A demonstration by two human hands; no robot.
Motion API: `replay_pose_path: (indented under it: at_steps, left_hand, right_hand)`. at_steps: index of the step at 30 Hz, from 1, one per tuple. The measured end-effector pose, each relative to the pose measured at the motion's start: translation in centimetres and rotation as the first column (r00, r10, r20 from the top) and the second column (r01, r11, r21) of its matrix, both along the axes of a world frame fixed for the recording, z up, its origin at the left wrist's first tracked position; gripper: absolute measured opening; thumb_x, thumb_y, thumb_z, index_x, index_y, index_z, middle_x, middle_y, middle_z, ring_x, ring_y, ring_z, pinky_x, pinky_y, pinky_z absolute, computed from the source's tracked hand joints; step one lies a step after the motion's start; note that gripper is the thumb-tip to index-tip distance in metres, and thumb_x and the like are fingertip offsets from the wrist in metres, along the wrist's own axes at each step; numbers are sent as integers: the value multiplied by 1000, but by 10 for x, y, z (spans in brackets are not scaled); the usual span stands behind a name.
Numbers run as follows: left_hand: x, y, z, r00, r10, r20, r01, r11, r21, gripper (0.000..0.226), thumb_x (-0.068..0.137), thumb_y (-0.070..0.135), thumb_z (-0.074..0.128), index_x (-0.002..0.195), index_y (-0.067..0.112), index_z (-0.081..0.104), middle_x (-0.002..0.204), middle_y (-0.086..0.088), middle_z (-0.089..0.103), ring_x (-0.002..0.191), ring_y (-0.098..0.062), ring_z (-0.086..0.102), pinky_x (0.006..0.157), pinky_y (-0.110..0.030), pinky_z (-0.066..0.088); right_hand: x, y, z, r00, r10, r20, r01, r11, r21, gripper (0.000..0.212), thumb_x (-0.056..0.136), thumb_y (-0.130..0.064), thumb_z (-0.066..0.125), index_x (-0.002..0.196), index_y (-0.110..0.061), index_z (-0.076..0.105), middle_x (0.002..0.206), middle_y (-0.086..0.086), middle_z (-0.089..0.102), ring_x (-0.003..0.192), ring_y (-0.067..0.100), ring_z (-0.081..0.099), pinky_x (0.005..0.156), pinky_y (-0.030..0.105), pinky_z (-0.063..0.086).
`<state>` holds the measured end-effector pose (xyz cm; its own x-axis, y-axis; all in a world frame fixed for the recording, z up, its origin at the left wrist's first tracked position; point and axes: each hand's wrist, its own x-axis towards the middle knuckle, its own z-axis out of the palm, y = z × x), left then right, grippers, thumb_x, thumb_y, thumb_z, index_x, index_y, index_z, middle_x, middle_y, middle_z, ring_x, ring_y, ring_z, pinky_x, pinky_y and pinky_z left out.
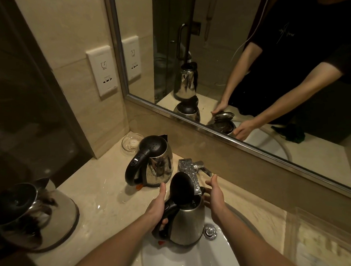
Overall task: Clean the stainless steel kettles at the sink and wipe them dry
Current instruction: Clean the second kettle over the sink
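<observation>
Sink [178, 262]: 1 open-lidded kettle [186, 222] held upright over the basin, mouth under the faucet [190, 173]; counter kettle [156, 167] and far-left kettle [31, 213] stand aside. Left hand [156, 208] grips its black handle; right hand [214, 196] open, fingers straight, beside the rim, holding nothing. Advice: centre the mouth beneath the faucet, steady the body as water adds weight.

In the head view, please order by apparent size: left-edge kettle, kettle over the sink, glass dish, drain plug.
1. left-edge kettle, though nearness to the camera enlarges it
2. kettle over the sink
3. glass dish
4. drain plug
</observation>
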<state>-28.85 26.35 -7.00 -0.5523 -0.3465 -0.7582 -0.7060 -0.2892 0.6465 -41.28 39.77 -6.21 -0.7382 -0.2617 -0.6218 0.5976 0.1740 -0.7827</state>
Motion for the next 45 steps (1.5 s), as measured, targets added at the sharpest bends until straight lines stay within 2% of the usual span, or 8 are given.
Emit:
replay_pose_path:
  at_steps: [4, 8, 13, 17, 23, 30, 38, 45]
  left_hand:
    - [1, 0, 2, 1000, -6, -9, 6, 1000, 1, 98, 86, 82, 18, 97, -2, 67, 50, -5, 48, 39, -14, 43, 48, -26, 38]
    - [2, 0, 3, 1000, -9, -15, 9, 1000, -9, 85, 87, 81, 15, 71, 9, 56, 49, -5, 46, 39, -15, 43, 52, -28, 39]
    - [0, -3, -4, 1000, -6, 0, 6, 1000, -6, 103, 87, 82, 17, 116, -3, 66, 50, -4, 49, 38, -13, 44, 46, -25, 39]
    - [-2, -4, -7, 1000, -1, 1, 1, 1000, -7, 92, 82, 86, 17, 88, 9, 65, 56, -6, 50, 42, -16, 45, 48, -28, 39]
    - [-2, -5, -11, 1000, 0, -6, 0, 1000, -12, 93, 85, 86, 18, 121, 12, 62, 58, -8, 51, 42, -16, 45, 47, -28, 38]
    - [0, -4, -7, 999, -26, -21, 26, 1000, -12, 93, 88, 82, 15, 126, 10, 61, 54, -7, 47, 42, -16, 44, 51, -30, 40]
    - [-3, -4, -10, 999, 2, -40, -2, 1000, -2, 87, 85, 84, 18, 115, 15, 64, 59, -8, 52, 43, -17, 46, 48, -28, 38]
    - [-3, -4, -12, 1000, 2, -16, -3, 1000, -8, 94, 85, 85, 19, 126, 11, 61, 61, -10, 52, 44, -17, 47, 47, -28, 39]
  right_hand:
    - [-1, -1, -2, 1000, 4, 5, -4, 1000, -8, 70, 94, -63, 24, 133, -9, 47, 116, 15, 59, 95, 26, 57, 82, 37, 44]
    - [-1, -2, -2, 1000, 4, 9, -4, 1000, -10, 70, 94, -64, 25, 133, -10, 48, 123, 17, 55, 104, 29, 55, 90, 40, 41]
    - [0, -1, 1, 1000, 9, 9, -9, 1000, 0, 67, 94, -63, 24, 130, -12, 49, 119, 13, 58, 101, 27, 57, 84, 38, 45]
    - [0, -2, 1, 1000, -7, 13, 7, 1000, 2, 66, 95, -63, 24, 128, -12, 51, 106, 9, 59, 89, 23, 58, 73, 34, 45]
    - [-1, -3, 2, 1000, -10, 15, 10, 1000, -6, 67, 95, -62, 23, 130, -11, 50, 104, 7, 59, 105, 31, 56, 90, 42, 45]
    - [0, -3, 4, 1000, -13, 3, 13, 1000, -11, 66, 97, -60, 23, 131, -11, 49, 105, 7, 57, 111, 32, 52, 100, 47, 40]
    - [0, -2, 7, 1000, -6, 1, 6, 1000, -9, 65, 96, -61, 24, 130, -12, 50, 119, 12, 54, 104, 30, 56, 85, 39, 42]
    - [1, -2, 8, 1000, 0, 7, 0, 1000, -5, 65, 95, -62, 23, 130, -13, 50, 120, 11, 53, 100, 25, 55, 82, 37, 42]
